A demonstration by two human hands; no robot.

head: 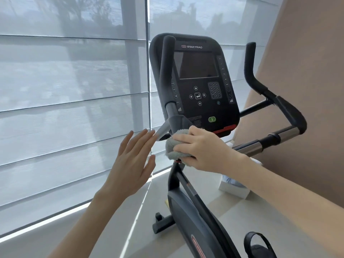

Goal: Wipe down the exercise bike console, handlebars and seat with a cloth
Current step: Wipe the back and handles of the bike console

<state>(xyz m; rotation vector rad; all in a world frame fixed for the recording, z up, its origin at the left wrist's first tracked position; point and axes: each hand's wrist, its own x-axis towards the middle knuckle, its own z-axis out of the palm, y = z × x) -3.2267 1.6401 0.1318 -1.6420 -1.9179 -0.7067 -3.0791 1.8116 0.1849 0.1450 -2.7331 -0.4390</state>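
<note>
1. The right hand [202, 149] and cloth [173, 148] hide where the matte handlebar [166, 71] joins under the glossy black console [197, 81]; the pedal strap [258, 244] is cut off below.
2. That hand grips the nubby grey cloth, bunched against the joint.
3. The left hand [132, 162] is flat and empty, just beside it.
</note>
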